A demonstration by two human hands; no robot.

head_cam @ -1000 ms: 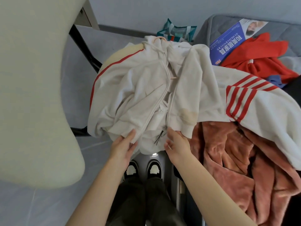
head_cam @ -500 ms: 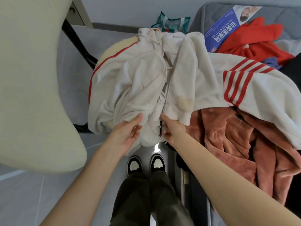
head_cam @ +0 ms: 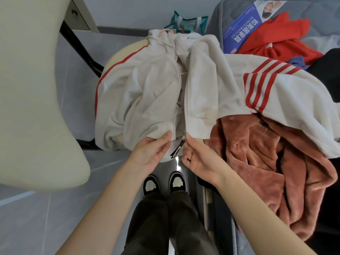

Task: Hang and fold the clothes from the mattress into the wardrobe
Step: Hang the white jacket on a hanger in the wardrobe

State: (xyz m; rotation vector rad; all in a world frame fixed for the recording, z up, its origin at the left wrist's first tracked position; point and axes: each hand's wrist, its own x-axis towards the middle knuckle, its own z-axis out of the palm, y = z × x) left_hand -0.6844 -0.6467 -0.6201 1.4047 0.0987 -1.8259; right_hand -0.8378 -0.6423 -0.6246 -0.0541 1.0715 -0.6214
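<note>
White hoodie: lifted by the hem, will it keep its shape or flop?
Likely floppy: the white hoodie lies in soft folds where the left hand and right hand pinch its hem. Probably light yet bulky; the striped sleeve draped over the pink fleece may drag.

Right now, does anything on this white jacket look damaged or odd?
Yes: the white jacket has a yellowish-brown stain on one front panel, just above the hem and beside the open zipper. No tears are visible.
</note>
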